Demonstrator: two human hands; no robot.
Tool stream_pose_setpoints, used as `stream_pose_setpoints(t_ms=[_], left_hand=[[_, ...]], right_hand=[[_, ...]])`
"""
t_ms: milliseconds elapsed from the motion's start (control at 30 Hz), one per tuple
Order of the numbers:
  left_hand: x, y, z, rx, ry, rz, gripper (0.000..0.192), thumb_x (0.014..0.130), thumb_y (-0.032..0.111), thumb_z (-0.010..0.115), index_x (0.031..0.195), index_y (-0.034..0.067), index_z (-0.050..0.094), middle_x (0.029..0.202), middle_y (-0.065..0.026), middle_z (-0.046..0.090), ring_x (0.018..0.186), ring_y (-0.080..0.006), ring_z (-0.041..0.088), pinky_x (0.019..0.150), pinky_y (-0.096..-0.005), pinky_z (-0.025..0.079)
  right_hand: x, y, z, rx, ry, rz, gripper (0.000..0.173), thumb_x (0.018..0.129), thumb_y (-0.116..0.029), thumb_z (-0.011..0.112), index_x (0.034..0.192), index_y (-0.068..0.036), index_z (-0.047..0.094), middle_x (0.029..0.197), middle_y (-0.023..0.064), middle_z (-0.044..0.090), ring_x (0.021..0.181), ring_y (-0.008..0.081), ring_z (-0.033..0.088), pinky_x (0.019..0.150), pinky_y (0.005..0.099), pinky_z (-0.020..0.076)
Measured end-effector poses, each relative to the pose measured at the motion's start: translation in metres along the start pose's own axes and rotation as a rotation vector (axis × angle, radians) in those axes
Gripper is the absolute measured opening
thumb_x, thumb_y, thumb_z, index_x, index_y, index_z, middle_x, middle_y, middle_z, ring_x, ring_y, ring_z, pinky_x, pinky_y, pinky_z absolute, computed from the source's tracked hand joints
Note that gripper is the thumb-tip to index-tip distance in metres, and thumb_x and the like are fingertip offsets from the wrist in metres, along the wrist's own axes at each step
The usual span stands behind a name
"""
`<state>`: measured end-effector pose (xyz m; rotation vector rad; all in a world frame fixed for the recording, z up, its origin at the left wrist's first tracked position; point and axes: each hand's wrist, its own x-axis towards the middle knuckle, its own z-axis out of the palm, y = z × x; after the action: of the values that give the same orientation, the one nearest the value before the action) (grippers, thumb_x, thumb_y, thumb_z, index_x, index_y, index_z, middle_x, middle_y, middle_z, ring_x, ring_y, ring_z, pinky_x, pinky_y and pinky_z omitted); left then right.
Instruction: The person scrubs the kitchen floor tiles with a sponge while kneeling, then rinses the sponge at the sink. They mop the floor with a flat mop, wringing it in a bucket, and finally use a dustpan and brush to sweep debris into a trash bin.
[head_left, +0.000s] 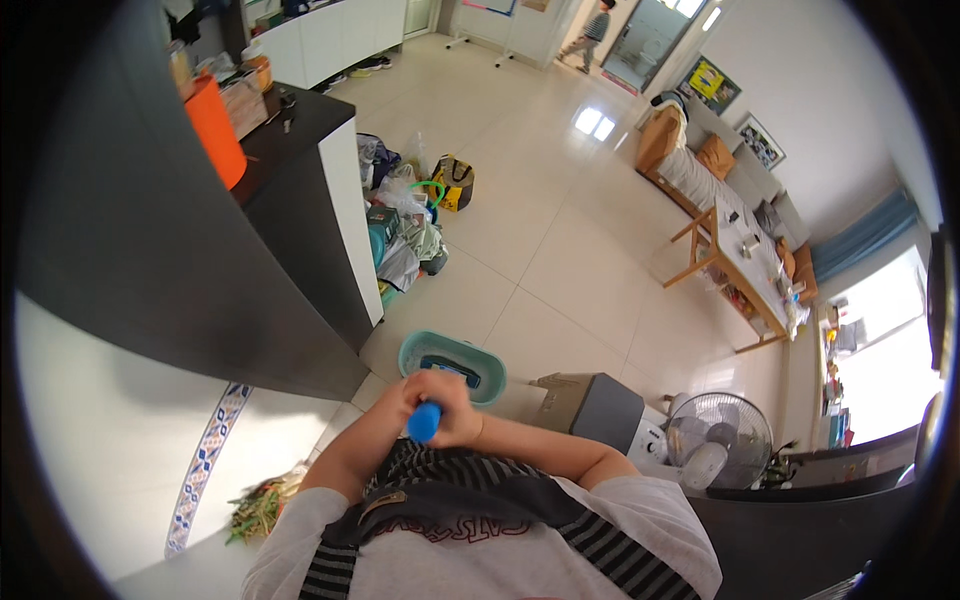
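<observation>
Both my hands are wrapped around a blue-ended handle (424, 422), seen nearly end-on in front of my waist. My left hand (417, 386) and my right hand (459, 421) are close together and overlap in the view. Beyond them, a teal oblong plastic basin (491, 369) is on the tiled floor. Inside it lies a dark flat piece with a blue edge (469, 373), which looks like a flat mop head. The handle's lower part is hidden behind my hands, so I cannot tell whether it joins that piece.
A dark-topped cabinet (349, 225) rises at the left, with bags (409, 232) heaped beside it. To the right stand a grey bin-like box (600, 405) and an electric fan (720, 439). A wooden table (739, 262) fronts a sofa (694, 172). A person (595, 34) walks far off.
</observation>
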<state>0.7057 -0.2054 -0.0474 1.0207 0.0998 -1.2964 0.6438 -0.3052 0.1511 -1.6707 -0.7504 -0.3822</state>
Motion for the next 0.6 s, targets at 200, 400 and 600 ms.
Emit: stream_pose_setpoints(t_ms=[200, 400, 600], left_hand=[[-0.06, -0.029, 0.009, 0.338, -0.007, 0.577, 0.014, 0.092, 0.018, 0.059, 0.098, 0.005, 0.057, 0.09, -0.0038, 0.062, 0.087, -0.0125, 0.057, 0.078, -0.0245, 0.045], [-0.013, -0.038, -0.041, -0.038, -0.04, -0.036, 0.02, 0.097, 0.017, 0.052, 0.105, 0.0, 0.056, 0.102, -0.0068, 0.058, 0.093, -0.0081, 0.057, 0.083, -0.0199, 0.046], [0.02, -0.061, -0.066, 0.068, -0.009, 0.135, 0.02, 0.095, 0.014, 0.045, 0.096, -0.004, 0.053, 0.074, -0.0045, 0.056, 0.064, -0.0093, 0.055, 0.059, -0.0198, 0.045]], right_hand=[[-0.013, -0.016, 0.032, 0.121, -0.021, 0.06, 0.018, 0.068, -0.005, 0.072, 0.078, -0.005, 0.058, 0.069, 0.0106, 0.056, 0.067, 0.0305, 0.058, 0.061, 0.0401, 0.0436], [-0.011, -0.006, 0.061, 0.164, 0.01, 0.091, 0.022, 0.062, -0.008, 0.072, 0.079, -0.007, 0.058, 0.067, 0.0074, 0.055, 0.065, 0.0279, 0.056, 0.063, 0.0384, 0.0436], [-0.002, -0.004, 0.054, 0.193, -0.069, 0.093, 0.022, 0.064, -0.015, 0.072, 0.081, -0.009, 0.059, 0.069, 0.0062, 0.056, 0.068, 0.0274, 0.056, 0.068, 0.0379, 0.0424]])
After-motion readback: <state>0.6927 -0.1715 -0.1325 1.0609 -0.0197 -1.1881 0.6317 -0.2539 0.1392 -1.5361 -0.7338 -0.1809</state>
